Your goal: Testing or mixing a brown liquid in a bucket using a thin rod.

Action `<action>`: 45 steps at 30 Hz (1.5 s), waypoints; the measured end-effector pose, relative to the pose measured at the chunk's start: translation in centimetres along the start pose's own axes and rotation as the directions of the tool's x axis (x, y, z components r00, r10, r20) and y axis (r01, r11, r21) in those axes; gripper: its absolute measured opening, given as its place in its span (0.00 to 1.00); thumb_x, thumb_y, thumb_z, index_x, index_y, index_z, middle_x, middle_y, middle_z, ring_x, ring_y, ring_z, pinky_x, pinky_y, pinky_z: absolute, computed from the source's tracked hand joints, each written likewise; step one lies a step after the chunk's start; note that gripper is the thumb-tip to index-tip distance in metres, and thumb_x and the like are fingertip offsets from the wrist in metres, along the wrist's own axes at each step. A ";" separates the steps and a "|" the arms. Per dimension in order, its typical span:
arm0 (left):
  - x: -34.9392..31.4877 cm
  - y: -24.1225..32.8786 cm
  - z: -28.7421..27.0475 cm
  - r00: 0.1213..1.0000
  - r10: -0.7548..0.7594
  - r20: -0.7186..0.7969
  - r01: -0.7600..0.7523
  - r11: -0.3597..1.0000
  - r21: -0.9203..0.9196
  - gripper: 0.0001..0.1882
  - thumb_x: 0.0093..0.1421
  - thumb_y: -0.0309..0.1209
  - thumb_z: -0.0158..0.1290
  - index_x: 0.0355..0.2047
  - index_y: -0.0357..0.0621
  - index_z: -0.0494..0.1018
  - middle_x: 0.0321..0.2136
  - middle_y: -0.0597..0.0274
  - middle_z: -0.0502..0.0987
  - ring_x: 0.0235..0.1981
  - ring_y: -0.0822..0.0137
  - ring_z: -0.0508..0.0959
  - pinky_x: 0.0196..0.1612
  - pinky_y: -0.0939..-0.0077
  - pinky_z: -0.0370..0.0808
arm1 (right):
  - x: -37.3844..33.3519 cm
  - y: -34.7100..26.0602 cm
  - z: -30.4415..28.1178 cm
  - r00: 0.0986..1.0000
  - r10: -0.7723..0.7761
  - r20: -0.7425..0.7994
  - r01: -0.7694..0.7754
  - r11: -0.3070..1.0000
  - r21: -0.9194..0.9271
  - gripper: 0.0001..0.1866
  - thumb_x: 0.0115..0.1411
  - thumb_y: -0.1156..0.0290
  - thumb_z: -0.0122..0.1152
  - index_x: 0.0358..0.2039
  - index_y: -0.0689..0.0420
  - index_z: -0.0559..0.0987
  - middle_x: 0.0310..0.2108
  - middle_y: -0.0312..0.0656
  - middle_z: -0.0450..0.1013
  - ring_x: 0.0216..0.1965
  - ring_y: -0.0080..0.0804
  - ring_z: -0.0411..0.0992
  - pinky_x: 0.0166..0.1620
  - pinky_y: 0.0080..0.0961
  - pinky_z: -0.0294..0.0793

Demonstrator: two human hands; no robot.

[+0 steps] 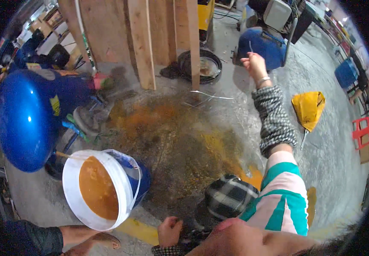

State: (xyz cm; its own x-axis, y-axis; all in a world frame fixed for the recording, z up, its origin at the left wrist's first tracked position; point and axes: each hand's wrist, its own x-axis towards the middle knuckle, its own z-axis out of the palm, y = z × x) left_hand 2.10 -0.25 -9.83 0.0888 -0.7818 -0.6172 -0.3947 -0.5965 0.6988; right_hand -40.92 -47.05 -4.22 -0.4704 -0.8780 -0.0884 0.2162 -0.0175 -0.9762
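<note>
My right hand (255, 66) is stretched far forward at the upper right, in front of a blue tank (262, 49). Its fingers are closed, and a thin pale strand (250, 46) sticks up from them. A checked oversleeve covers that forearm. Low in the middle, my left hand (170, 230) is curled with the fingertips together; anything inside is hidden. Left of it stands a white bucket (127, 194), tilted in view and holding orange-brown liquid (97, 187). A thin stick (69, 156) crosses the bucket's rim. Black-and-white plaid cloth (231, 196) lies between my arms.
Brown, orange and yellow stains (163, 128) cover the floor ahead. Wooden boards (142, 47) stand behind a black round pan (199, 66). A shiny blue rounded tank (24, 119) is at left, another person's leg (80, 234) at lower left, a yellow cloth (309, 109) at right.
</note>
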 end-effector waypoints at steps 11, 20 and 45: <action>-0.2 3.8 0.4 0.930 -0.357 -0.087 0.365 0.925 0.107 0.15 0.48 0.34 0.55 0.34 0.37 0.72 0.22 0.54 0.76 0.24 0.65 0.76 0.29 0.71 0.72 | 7.1 -1.6 -9.7 0.897 -0.187 0.402 0.286 -0.448 -0.847 0.11 0.51 0.69 0.50 0.23 0.62 0.76 0.26 0.51 0.73 0.28 0.43 0.72 0.30 0.34 0.69; 0.7 2.9 2.4 0.996 -0.052 -0.068 0.061 0.988 0.143 0.15 0.50 0.36 0.53 0.33 0.38 0.70 0.28 0.50 0.75 0.32 0.57 0.76 0.34 0.67 0.71 | -11.7 1.7 6.4 0.808 0.189 0.557 -0.054 0.967 -0.250 0.16 0.60 0.67 0.40 0.45 0.61 0.69 0.17 0.36 0.68 0.08 0.16 0.56 0.11 0.13 0.51; -3.4 10.6 6.3 0.996 0.086 -0.039 -0.074 0.970 0.233 0.16 0.52 0.38 0.48 0.37 0.41 0.69 0.30 0.46 0.74 0.34 0.48 0.74 0.38 0.58 0.70 | -33.9 -8.4 19.9 0.217 0.086 0.972 -0.276 0.961 -0.024 0.15 0.59 0.70 0.42 0.45 0.62 0.69 0.16 0.34 0.68 0.09 0.13 0.56 0.13 0.12 0.52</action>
State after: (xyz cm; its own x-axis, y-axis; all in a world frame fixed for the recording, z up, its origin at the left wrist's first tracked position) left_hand -8.14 -2.77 -2.65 0.0902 -0.8366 -0.5404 -0.6026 -0.4779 0.6392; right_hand -9.77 -26.66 10.91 0.7484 -0.6572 0.0893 0.3174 0.2368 -0.9182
